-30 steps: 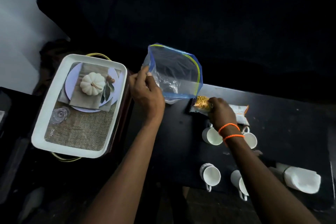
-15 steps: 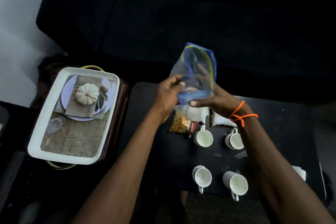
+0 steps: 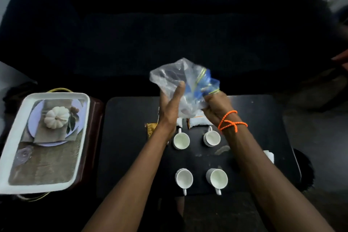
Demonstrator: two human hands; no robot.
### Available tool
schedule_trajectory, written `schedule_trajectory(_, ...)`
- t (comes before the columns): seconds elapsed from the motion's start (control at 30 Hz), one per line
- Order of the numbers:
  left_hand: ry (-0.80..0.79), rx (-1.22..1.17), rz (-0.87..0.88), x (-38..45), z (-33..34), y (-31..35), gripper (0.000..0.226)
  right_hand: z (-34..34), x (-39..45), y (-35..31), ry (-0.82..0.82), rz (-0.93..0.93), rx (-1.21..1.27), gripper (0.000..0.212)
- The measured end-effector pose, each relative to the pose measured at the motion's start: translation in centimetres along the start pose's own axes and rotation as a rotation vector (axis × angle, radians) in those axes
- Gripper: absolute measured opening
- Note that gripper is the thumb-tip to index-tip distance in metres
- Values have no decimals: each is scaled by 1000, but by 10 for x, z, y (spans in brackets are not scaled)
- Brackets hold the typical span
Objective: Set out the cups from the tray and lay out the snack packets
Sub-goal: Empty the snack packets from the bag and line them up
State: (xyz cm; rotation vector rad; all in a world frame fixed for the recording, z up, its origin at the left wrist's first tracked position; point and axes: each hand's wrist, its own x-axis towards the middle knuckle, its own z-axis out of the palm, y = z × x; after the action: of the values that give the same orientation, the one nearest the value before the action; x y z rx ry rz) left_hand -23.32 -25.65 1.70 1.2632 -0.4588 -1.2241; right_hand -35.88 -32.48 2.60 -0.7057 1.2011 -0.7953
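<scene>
Four cups (image 3: 195,158) out, packets (image 3: 199,122) laid at the far side. Your right hand (image 3: 216,108) grips the empty bag (image 3: 180,81); left hand (image 3: 170,105) presses it flat-fingered. Just stow it.

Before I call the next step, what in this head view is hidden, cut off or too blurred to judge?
- Plastic bag: blurred and crumpled; whether anything remains inside cannot be told.
- Snack packets: largely covered by the left hand, right hand and bag; count unclear.
- Yellow packet: partly behind the left forearm; print unreadable.
- White object at the table's right: mostly hidden by the right forearm.
</scene>
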Motion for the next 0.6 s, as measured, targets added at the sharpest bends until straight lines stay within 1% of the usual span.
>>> schedule_trajectory(0.03,-82,-14,-16,1,15,-4,61,-5,-7,3,6,-48,-165,35)
schedule_trajectory(0.1,-164,55,-64,2,36,-13,61,-18,-13,5,66,-154,-531,19)
schedule_trajectory(0.17,-219,153,-73,3,50,-24,54,-34,-18,-4,139,-204,-871,13)
schedule_trajectory(0.2,-251,189,-61,3,55,-28,47,-45,-22,-9,110,-205,-920,11)
schedule_trajectory(0.23,-271,219,-47,3,60,-31,39,-58,-27,-16,20,-181,-844,5)
schedule_trajectory(0.27,-272,246,-28,2,66,-33,32,-73,-34,-22,-98,-130,-680,6)
schedule_trajectory(0.3,-257,277,-4,1,74,-33,27,-88,-42,-27,-182,-72,-486,17)
schedule_trajectory(0.33,-230,315,16,0,82,-32,26,-104,-50,-33,-206,-44,-346,27)
schedule_trajectory(0.37,-185,357,26,0,89,-31,30,-119,-59,-39,-157,-60,-279,38)
schedule_trajectory(0.4,-126,401,28,1,96,-31,34,-133,-66,-44,-48,-106,-286,49)
schedule_trajectory(0.43,-75,448,22,1,102,-31,36,-147,-71,-48,66,-145,-353,62)
schedule_trajectory(0.47,-55,497,11,-1,109,-32,35,-159,-77,-51,122,-160,-412,77)
schedule_trajectory(0.5,-66,553,-1,-6,118,-33,32,-168,-83,-54,108,-163,-439,92)
schedule_trajectory(0.53,-100,606,-17,-13,129,-35,30,-175,-88,-55,59,-172,-456,106)
schedule_trajectory(0.57,-147,652,-34,-21,142,-38,27,-183,-92,-54,1,-204,-489,117)
schedule_trajectory(0.6,-201,685,-47,-29,157,-43,25,-190,-96,-53,-41,-254,-550,121)
